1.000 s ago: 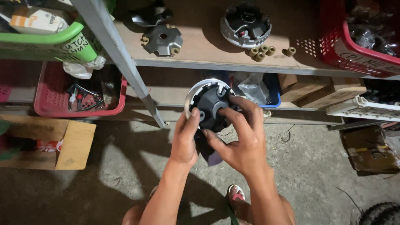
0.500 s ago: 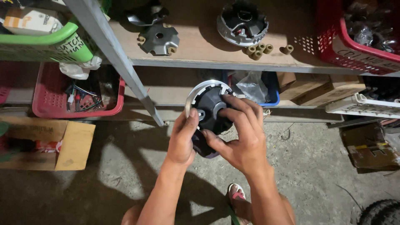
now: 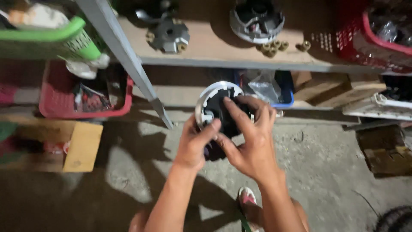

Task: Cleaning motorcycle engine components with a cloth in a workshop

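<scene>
While the fingers of the right hand spread over the dark face of the round metal part, the left hand clamps the part's lower edge, thumb pressed on the front. Both hands are closed on it; neither is free.

Item: round metal part, silvery notched rim, black centre, held in the air in front of the shelves, above the floor, touching nothing else.

Handling note: in my judgement the left hand should carry the weight and keep the rim steady, while the right fingertips work the centre with light, even pressure; a dark piece seems to hang below the part, and it could drop if the grip loosens.

Upper shelf: wooden board bearing a grey toothed disc, a second round housing, and small brass rollers in a cluster.
Lower shelf: red basket of oddments, blue tray with a clear bag, wooden blocks.
Also: green bin at upper left, red crate at upper right, cardboard box on the floor.
Floor: bare concrete, dim, with hard shadows; a sandalled foot shows below.
</scene>
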